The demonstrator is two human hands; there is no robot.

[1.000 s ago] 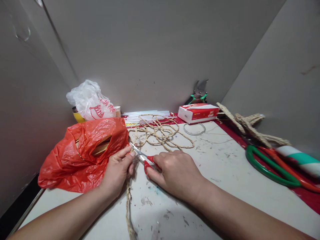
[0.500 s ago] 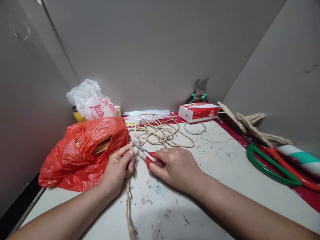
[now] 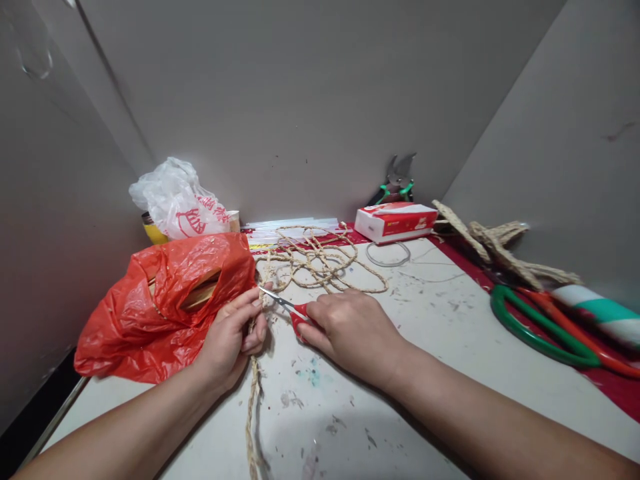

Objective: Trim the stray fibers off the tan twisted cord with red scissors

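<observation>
My left hand (image 3: pixel 235 333) is closed around a braided straw rope (image 3: pixel 253 407), whose lower length hangs down toward the near table edge. Red-handled scissors (image 3: pixel 283 303) are gripped in my right hand (image 3: pixel 355 333), with fingers through the handles. Their blades look nearly closed, and the tips touch or lie very close to my left fingertips and the rope there. More of the braided rope lies in loose loops on the table beyond my hands. Left of my left hand is a red plastic bag (image 3: pixel 125 320) with flat, wood-coloured strips showing through its opening.
A white plastic bag (image 3: pixel 175 200) sits behind the red one. Clear sticks (image 3: pixel 290 230), a tissue pack (image 3: pixel 395 223), a wire coil (image 3: pixel 389 254) and pruning shears (image 3: pixel 400 177) lie along the back. At right are straw braids (image 3: pixel 510 250) and a large green-and-orange handle (image 3: pixel 545 337).
The scissor blades have come closer together, with the tips now at my left fingertips. My left hand has shifted slightly, and the hanging rope has swung a little left.
</observation>
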